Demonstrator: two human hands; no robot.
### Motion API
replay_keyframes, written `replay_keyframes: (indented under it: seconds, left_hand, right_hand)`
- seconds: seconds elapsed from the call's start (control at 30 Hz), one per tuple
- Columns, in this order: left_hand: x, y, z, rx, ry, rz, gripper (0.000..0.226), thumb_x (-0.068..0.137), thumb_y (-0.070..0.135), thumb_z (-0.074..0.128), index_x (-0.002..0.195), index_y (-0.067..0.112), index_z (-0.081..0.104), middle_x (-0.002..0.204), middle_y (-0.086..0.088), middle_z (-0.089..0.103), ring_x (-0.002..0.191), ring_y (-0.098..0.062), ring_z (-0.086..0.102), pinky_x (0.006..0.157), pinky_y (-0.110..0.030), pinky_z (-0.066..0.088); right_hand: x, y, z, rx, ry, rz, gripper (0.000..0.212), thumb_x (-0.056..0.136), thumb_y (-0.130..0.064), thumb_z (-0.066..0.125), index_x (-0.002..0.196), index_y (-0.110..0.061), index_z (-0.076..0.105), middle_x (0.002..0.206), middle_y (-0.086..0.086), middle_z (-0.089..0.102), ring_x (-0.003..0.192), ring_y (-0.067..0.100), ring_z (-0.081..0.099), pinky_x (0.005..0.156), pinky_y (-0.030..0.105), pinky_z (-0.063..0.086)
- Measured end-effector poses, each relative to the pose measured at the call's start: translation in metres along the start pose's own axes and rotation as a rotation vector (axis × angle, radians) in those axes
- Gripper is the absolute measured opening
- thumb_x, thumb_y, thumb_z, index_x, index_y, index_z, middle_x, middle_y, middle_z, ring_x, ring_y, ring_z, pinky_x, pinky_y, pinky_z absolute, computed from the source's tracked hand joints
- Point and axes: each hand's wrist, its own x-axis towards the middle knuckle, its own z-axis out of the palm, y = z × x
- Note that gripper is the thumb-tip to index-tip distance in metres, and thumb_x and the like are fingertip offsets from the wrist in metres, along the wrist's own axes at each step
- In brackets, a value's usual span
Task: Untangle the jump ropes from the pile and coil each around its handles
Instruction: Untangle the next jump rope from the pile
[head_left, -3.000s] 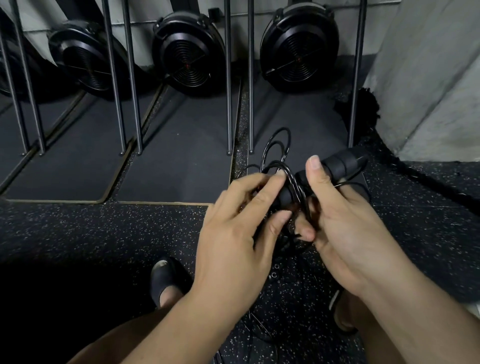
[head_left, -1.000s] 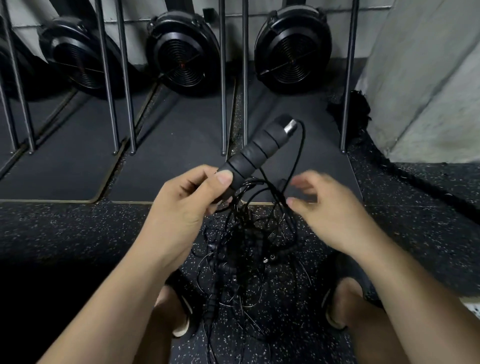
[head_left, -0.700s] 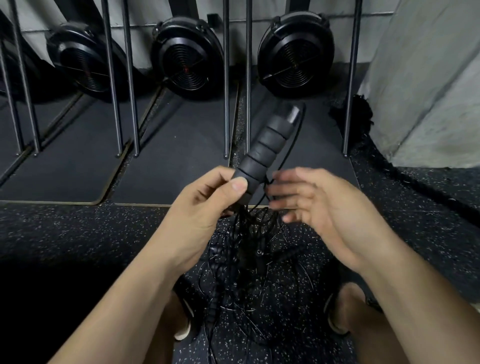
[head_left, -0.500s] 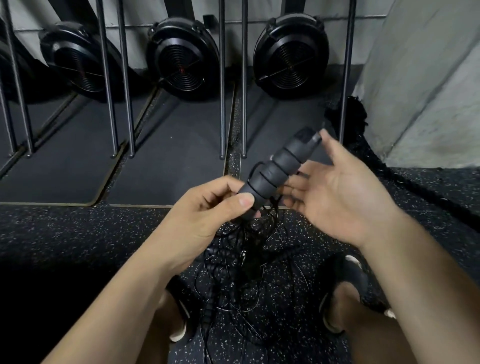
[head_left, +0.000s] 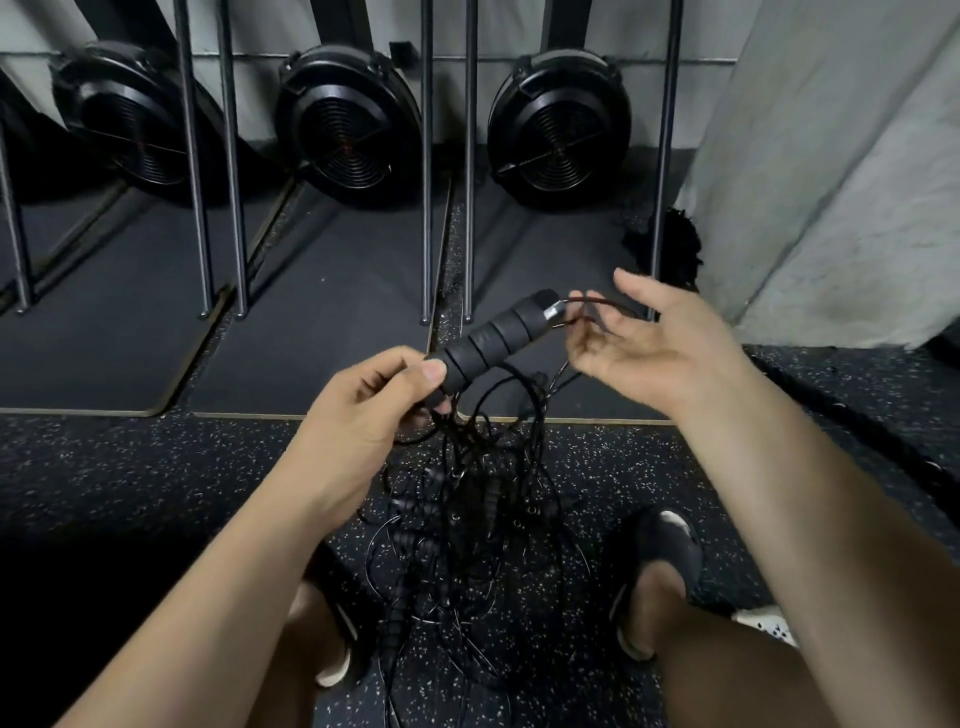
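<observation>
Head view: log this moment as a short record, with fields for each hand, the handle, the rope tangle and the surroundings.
left hand: grips the lower end of the handle
right hand: open, palm showing, beside the handle's metal tip; cord crosses its fingers
handle: black, ribbed, tilted up to the right
rope tangle: hangs below the left hand down to the floor, uncoiled
floor: dark speckled rubber
background: three black fan wheels behind metal bars
</observation>
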Motion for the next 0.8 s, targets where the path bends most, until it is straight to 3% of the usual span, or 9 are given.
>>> replay_keyframes:
  seconds: [0.1,0.23,0.3,0.4,0.47,0.53,0.67,0.73,0.8]
  left_hand:
    - [0.002,-0.002,-0.002,0.004,0.058,0.002,0.027,0.094,0.042,0.072,0.087,0.016,0.071,0.083,-0.004,0.069,0.084,-0.022,0.055,0.083,-0.042,0.044]
    - [0.0,-0.003,-0.005,0.194,0.042,0.006,0.015,0.101,0.032,0.072,0.099,0.017,0.074,0.093,-0.005,0.075,0.083,-0.012,0.058,0.085,-0.036,0.044]
    - [0.0,-0.004,-0.007,0.363,-0.005,0.048,0.012,0.094,0.033,0.079,0.102,0.025,0.074,0.089,0.006,0.072,0.077,-0.006,0.059,0.08,-0.03,0.046]
    - [-0.001,-0.009,0.003,0.758,-0.104,0.146,0.026,0.085,0.041,0.088,0.097,0.037,0.065,0.083,0.019,0.071,0.069,0.002,0.061,0.067,-0.018,0.049]
    - [0.0,-0.012,0.016,0.894,-0.134,0.193,0.029,0.081,0.039,0.084,0.097,0.034,0.06,0.079,0.012,0.069,0.068,-0.004,0.061,0.064,-0.027,0.053]
    - [0.001,-0.011,0.028,0.888,-0.128,0.206,0.03,0.077,0.03,0.08,0.092,0.03,0.054,0.077,0.008,0.063,0.065,-0.007,0.054,0.061,-0.03,0.049]
    - [0.002,-0.007,0.024,0.88,-0.127,0.162,0.033,0.077,0.025,0.08,0.086,0.034,0.05,0.067,0.011,0.058,0.059,-0.005,0.052,0.053,-0.019,0.038]
    - [0.001,-0.008,0.016,0.923,-0.139,0.134,0.032,0.078,0.027,0.082,0.087,0.035,0.053,0.065,0.012,0.059,0.057,-0.007,0.054,0.051,-0.021,0.04]
    - [0.0,-0.01,0.006,0.962,-0.121,0.092,0.03,0.077,0.03,0.082,0.088,0.036,0.055,0.067,0.009,0.062,0.059,-0.009,0.057,0.052,-0.023,0.042]
  right_hand:
    - [0.006,-0.004,-0.002,-0.257,0.06,0.065,0.017,0.108,-0.01,0.057,0.12,0.001,0.064,0.093,0.013,0.078,0.065,0.016,0.068,0.066,0.026,0.047]
    - [-0.011,-0.03,0.032,-0.837,-0.02,-0.011,0.018,0.111,-0.014,0.052,0.095,-0.012,0.059,0.071,0.001,0.068,0.051,0.007,0.058,0.046,0.019,0.042]
    - [-0.027,-0.04,0.058,-1.151,-0.058,-0.144,0.017,0.111,-0.016,0.054,0.095,-0.014,0.057,0.067,0.002,0.067,0.049,0.008,0.059,0.043,0.019,0.043]
    - [-0.041,-0.043,0.084,-1.514,-0.088,-0.418,0.015,0.111,-0.016,0.058,0.111,-0.004,0.066,0.07,0.004,0.076,0.062,0.013,0.067,0.056,0.023,0.046]
    - [-0.042,-0.039,0.094,-1.382,-0.17,-0.465,0.017,0.108,-0.015,0.061,0.112,-0.004,0.073,0.082,0.001,0.08,0.076,0.01,0.068,0.07,0.024,0.048]
    - [-0.043,-0.037,0.098,-1.029,-0.245,-0.335,0.01,0.105,-0.012,0.064,0.102,-0.009,0.073,0.085,-0.002,0.078,0.077,0.009,0.067,0.076,0.024,0.052]
    - [-0.04,-0.051,0.1,-0.438,-0.229,-0.262,0.011,0.098,-0.005,0.065,0.088,-0.008,0.062,0.083,0.008,0.068,0.065,0.014,0.064,0.062,0.027,0.054]
    - [-0.031,-0.062,0.102,-0.364,-0.144,-0.317,0.004,0.099,0.001,0.063,0.099,-0.002,0.06,0.1,0.017,0.072,0.064,0.017,0.071,0.056,0.024,0.054]
    - [-0.019,-0.07,0.1,-0.354,-0.032,-0.318,0.012,0.099,0.006,0.062,0.109,0.004,0.056,0.119,0.025,0.067,0.071,0.024,0.076,0.054,0.024,0.056]
